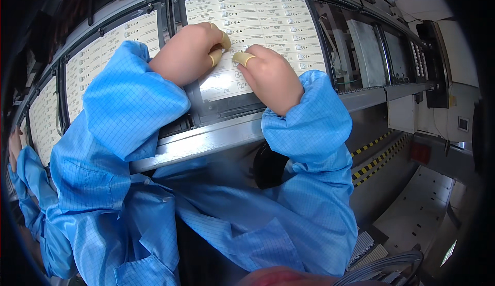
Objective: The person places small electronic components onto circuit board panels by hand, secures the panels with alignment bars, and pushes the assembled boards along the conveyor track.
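A white circuit board panel (278, 28) lies before me in a black carrier frame (219, 111). Rows of small white connectors and fine print cover it. My left hand (186, 53) is over the panel's left-middle part, its thumb and forefinger in yellowish finger cots and bent together at the surface. Just to its right, my right hand (270, 74) points down and left in a pinch, a finger cot on its fingertip too. The fingertips of both hands nearly meet over one row. Whatever they pinch is too small or hidden to make out.
A metal conveyor rail (206, 141) runs along the near side. More white panels (116, 46) in carriers stand to the left, where another person's blue sleeve (36, 175) shows. Rollers and a machine (433, 64) are at right; yellow-black tape (381, 157) marks the floor.
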`<state>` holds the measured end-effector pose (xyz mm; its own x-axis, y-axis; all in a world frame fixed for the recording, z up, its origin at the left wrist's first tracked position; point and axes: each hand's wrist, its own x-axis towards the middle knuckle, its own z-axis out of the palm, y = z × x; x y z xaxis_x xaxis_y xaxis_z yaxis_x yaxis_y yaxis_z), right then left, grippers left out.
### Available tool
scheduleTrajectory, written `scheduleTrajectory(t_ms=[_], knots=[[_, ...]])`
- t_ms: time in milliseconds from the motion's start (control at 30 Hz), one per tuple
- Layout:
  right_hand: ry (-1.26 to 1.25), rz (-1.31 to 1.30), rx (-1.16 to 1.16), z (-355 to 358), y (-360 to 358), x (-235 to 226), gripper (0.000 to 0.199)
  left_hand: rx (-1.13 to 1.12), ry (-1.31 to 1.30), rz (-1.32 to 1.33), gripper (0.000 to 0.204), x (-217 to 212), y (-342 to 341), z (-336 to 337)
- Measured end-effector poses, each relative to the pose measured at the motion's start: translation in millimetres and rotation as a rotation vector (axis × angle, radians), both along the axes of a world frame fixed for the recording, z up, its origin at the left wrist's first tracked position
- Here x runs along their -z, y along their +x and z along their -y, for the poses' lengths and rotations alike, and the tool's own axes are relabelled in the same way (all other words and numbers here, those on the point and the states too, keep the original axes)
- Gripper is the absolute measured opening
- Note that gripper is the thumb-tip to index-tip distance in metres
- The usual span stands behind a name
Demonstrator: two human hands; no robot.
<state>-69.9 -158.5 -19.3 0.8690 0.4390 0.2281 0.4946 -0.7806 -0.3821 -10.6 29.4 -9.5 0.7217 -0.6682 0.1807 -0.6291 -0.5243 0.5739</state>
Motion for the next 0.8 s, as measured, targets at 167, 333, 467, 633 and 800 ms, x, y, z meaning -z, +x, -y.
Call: scheduleTrajectory(t_ms=[167,333,467,633,800], knots=[[-0.041,0.092,-0.031,-6.7,-2.2,-0.2,0.012,-0.027,0.005,-0.001,0.019,-1.2,-4.4,1.4],[-0.063,0.115,-0.077,-9.8,-2.5,0.5,0.015,0.035,0.006,0.066,0.017,4.7,-1.5,1.1],[0.025,0.132,-0.08,-6.7,-4.1,0.9,0.019,0.061,-0.013,0.079,0.016,8.4,-1.4,5.7],[0.189,0.09,0.151,7.5,-17.5,-9.3,0.023,0.041,-0.009,0.12,0.012,8.2,-7.3,10.2],[0.259,0.058,0.27,23.0,-22.1,-10.4,0.023,0.048,0.043,0.181,0.015,14.4,-3.9,12.1]])
